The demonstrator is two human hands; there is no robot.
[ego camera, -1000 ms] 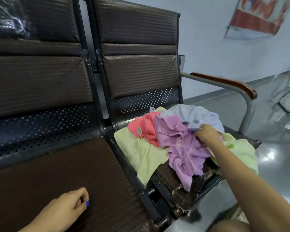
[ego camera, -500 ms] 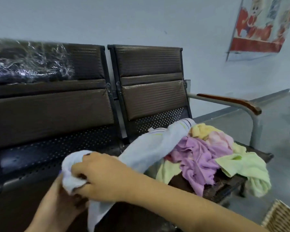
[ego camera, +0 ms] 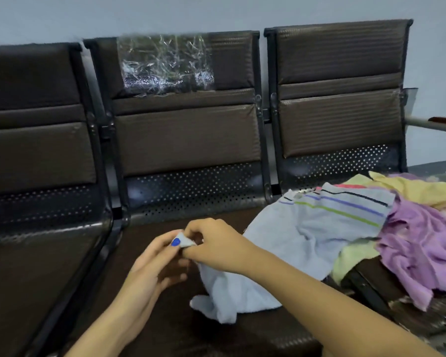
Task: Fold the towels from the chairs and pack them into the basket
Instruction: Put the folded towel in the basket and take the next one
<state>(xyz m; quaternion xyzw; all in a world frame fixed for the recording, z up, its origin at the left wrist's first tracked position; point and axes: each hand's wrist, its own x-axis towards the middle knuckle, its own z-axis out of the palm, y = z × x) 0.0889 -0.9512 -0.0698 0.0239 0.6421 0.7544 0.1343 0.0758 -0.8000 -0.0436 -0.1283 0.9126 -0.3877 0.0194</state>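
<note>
A light blue towel [ego camera: 307, 228] with coloured stripes lies stretched from the middle chair seat [ego camera: 150, 338] up onto the pile on the right chair. My left hand [ego camera: 152, 258] and my right hand [ego camera: 214, 243] both pinch one corner of it over the middle seat. The pile holds a purple towel [ego camera: 420, 251], a yellow towel [ego camera: 420, 189] and a pale green towel [ego camera: 353, 258], with a bit of red showing behind the stripes. The basket is out of view.
Three joined dark brown chairs stand against a pale wall. The middle backrest [ego camera: 186, 140] carries a patch of crinkled clear plastic [ego camera: 165, 65]. A metal armrest [ego camera: 433, 123] sticks out at the right edge. The left seat [ego camera: 31, 274] holds nothing.
The view has swung left to take in three chairs. The blue towel has been drawn out across the middle seat, and both hands have shifted to pinching one corner.
</note>
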